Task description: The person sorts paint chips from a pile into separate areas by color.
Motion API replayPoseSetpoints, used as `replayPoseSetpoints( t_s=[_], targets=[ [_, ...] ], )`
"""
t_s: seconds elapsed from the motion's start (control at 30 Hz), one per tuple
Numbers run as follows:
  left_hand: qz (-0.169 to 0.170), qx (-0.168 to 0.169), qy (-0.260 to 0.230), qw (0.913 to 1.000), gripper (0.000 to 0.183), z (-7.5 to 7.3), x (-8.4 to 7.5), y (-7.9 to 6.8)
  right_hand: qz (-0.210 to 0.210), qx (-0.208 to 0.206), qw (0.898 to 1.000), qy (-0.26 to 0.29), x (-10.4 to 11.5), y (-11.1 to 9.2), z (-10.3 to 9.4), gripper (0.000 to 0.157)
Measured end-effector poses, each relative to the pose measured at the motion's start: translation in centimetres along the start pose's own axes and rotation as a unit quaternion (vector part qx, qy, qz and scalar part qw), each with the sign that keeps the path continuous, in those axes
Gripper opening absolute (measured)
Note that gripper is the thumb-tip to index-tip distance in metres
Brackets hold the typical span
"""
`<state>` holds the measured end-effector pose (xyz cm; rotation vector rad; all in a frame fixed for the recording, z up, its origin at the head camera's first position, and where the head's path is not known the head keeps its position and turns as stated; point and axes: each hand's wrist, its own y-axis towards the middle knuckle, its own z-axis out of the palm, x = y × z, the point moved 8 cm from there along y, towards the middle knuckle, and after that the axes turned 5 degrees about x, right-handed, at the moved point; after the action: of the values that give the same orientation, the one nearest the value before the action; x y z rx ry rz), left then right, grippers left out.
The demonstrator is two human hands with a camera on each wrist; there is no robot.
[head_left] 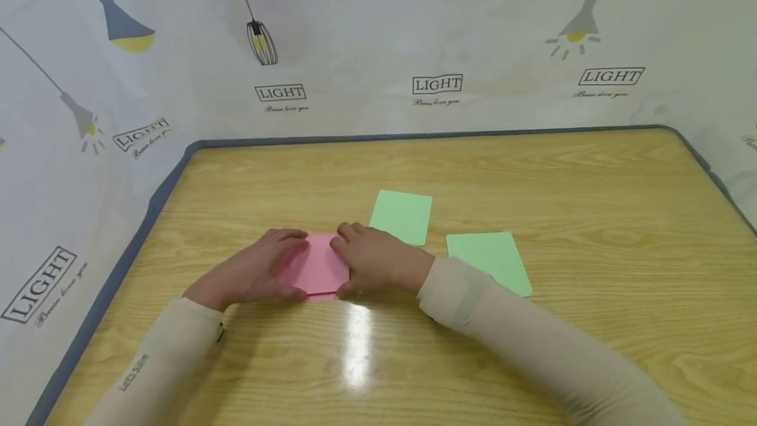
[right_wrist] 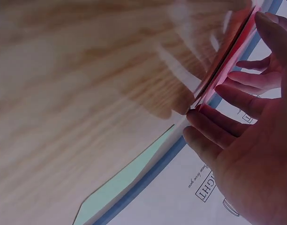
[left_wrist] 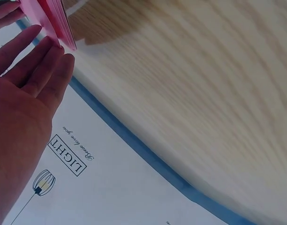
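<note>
Square pink cards [head_left: 321,261] lie in a small stack between the two hands, left of the table's middle. My left hand [head_left: 251,273] holds their left side, thumb at the near corner and fingers at the far one. On the opposite side my right hand [head_left: 378,258] grips the right edge in the same way. Several layers of the pink cards [left_wrist: 52,21] show edge-on in the left wrist view, slightly fanned apart. A lower pink layer sticks out at the near edge. From the right wrist, the pink cards [right_wrist: 228,65] appear as a thin strip beside the fingertips.
Two green square cards lie flat on the wooden table [head_left: 414,360]: one green card [head_left: 402,215] just beyond my right hand, the other green card [head_left: 493,258] beside the right wrist. A lamp-patterned wall covering [head_left: 367,45] with a dark blue border surrounds the table's far and side edges.
</note>
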<state>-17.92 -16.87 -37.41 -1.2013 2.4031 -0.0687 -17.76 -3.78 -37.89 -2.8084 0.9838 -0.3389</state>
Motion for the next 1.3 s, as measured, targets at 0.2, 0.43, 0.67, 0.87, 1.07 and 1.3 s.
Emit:
replayPoseSetpoints(
  t_s=[0.2,0.43,0.67,0.87,1.07,1.3],
  targets=[
    [-0.002,-0.001,-0.010,1.0000,0.086,0.2,0.2,0.0,0.006,-0.004,1.000,-0.009,0.0,0.1,0.3,0.073],
    [-0.001,-0.003,-0.015,0.9999,0.082,0.3,0.5,0.0,0.012,0.002,1.000,-0.021,0.2,0.1,0.3,0.073],
    [0.008,-0.007,-0.013,0.9999,0.078,0.3,0.5,0.1,0.018,0.013,0.999,-0.031,0.2,0.0,0.2,0.074],
    [0.016,-0.017,-0.006,0.9997,0.069,0.0,-0.4,0.8,0.013,0.024,0.999,-0.018,-0.2,-0.3,0.4,0.076],
    [0.043,-0.050,0.013,0.9977,0.058,-0.5,-2.4,3.0,0.023,0.013,1.000,-0.001,-1.9,-1.5,-0.3,0.075],
    [0.071,-0.056,0.018,0.9957,0.058,-0.8,-5.0,6.6,0.065,0.013,0.997,0.030,-5.1,-3.4,-0.8,0.075]
  ],
)
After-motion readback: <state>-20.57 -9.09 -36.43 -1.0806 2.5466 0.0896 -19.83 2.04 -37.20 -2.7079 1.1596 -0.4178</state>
